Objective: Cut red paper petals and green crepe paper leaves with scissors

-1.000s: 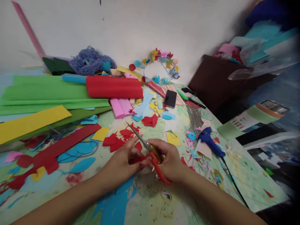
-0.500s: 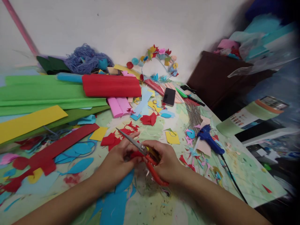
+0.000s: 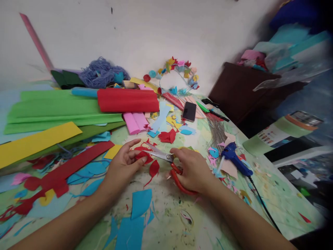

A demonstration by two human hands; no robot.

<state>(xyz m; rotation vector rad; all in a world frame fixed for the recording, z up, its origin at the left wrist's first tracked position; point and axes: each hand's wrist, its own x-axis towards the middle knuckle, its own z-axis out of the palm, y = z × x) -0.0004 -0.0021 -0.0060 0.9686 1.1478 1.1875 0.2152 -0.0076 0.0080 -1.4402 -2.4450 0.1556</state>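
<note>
A pale wall (image 3: pixel 135 27) stands behind a messy green and white table (image 3: pixel 166 205) with bits of bright paper all over it. The scissors (image 3: pixel 169 158) have red handles and are up over the middle of the table, with their blades open. The right hand (image 3: pixel 194 168) is curled around the handles. Left of the scissors, the left hand (image 3: pixel 122 161) pinches a small red paper piece (image 3: pixel 144 157) with its thumb and fingers, and the blades reach the red paper. Just below the blades lies a red leaf shape (image 3: pixel 154 168) with a thin tail. Nearer the person than the scissors are a blue paper piece (image 3: pixel 142 203) and a blue strip (image 3: pixel 130 234). Past the scissors lie a red paper flower (image 3: pixel 168 136) and a black phone (image 3: pixel 189 111). Farther back, a ring of paper flowers (image 3: pixel 170 65) is by the wall. Left of the scissors and farther back are a fat red roll (image 3: pixel 128 100), big green sheets (image 3: pixel 59 111) and fluffy purple-blue yarn (image 3: pixel 100 73). A blue glue gun (image 3: pixel 236 159) lies right of the scissors.
</note>
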